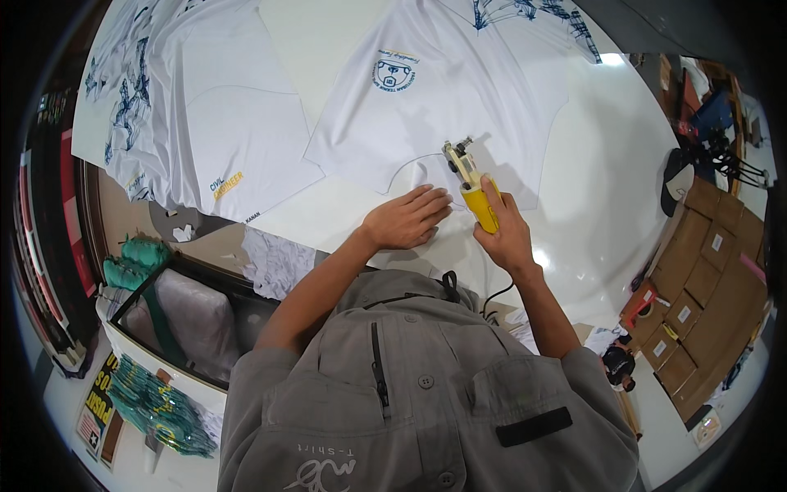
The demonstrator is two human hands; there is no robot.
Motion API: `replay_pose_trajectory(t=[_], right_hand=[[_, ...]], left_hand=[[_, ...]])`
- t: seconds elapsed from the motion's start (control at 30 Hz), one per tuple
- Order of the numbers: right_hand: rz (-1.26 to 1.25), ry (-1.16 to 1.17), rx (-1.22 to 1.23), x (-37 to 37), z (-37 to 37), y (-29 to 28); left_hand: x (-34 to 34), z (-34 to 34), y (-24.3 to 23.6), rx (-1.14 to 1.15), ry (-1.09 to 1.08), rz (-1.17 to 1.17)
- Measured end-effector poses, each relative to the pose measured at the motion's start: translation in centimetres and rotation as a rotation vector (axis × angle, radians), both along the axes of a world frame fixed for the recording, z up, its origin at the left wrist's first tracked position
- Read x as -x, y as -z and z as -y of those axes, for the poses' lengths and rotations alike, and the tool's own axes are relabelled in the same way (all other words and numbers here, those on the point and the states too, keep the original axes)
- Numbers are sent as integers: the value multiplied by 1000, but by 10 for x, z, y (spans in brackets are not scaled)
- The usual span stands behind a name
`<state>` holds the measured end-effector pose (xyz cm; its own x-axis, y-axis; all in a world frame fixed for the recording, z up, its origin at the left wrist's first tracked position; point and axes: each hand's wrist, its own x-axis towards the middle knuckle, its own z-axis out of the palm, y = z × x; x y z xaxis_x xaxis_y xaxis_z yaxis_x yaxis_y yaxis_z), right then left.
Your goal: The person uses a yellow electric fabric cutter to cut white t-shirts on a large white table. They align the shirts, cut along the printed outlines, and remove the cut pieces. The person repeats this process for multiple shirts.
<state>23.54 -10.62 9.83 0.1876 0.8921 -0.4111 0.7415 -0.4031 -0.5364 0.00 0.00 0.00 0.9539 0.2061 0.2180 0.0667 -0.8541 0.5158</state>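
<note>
My right hand (507, 225) is wrapped round the yellow body of a handheld electric fabric cutter (478, 199), its pale metal head pointing away from me over white cloth. My left hand (410, 218) lies palm down with fingers stretched out at the near edge of that cloth, left of the cutter. The white shirt panel (459, 98) under the cutter bears a round blue emblem and blue line drawings. A curved edge shows in it just beyond my left fingers. A black cord (498, 293) runs beside my right forearm.
More printed white shirt panels (213, 123) cover the left of the white table (615, 164). Below left stands an open bin (164, 373) with plastic-wrapped contents, near green bundles (135, 261). Cardboard boxes (705, 279) and a cap (677, 180) are at the right. A person (619, 366) is partly visible beyond my right arm.
</note>
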Motion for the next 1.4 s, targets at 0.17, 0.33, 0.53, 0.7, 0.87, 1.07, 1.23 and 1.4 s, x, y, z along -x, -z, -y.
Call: replay_pose_trajectory(t=[0.17, 0.33, 0.53, 0.7, 0.87, 1.07, 1.23, 1.4], right_hand=[[-28, -11, -47, 4, -12, 6], [-21, -9, -23, 4, -15, 3], [-33, 14, -7, 6, -15, -4], [-89, 38, -24, -5, 8, -15], [-506, 595, -185, -28, 79, -27], [-385, 1108, -421, -150, 144, 34], [-323, 1261, -601, -262, 205, 64], [-273, 1363, -698, -344, 243, 90]], left_hand=[[5, -10, 1, -36, 6, -3], [3, -9, -3, -34, 15, -22], [1, -5, -2, -16, 14, 14], [-1, 9, 3, 101, 15, 101], [-23, 55, -29, 734, 224, -153], [-84, 41, -59, 1162, 100, -303], [-77, -50, -50, 491, -359, 67], [25, -130, -47, 505, -800, 83]])
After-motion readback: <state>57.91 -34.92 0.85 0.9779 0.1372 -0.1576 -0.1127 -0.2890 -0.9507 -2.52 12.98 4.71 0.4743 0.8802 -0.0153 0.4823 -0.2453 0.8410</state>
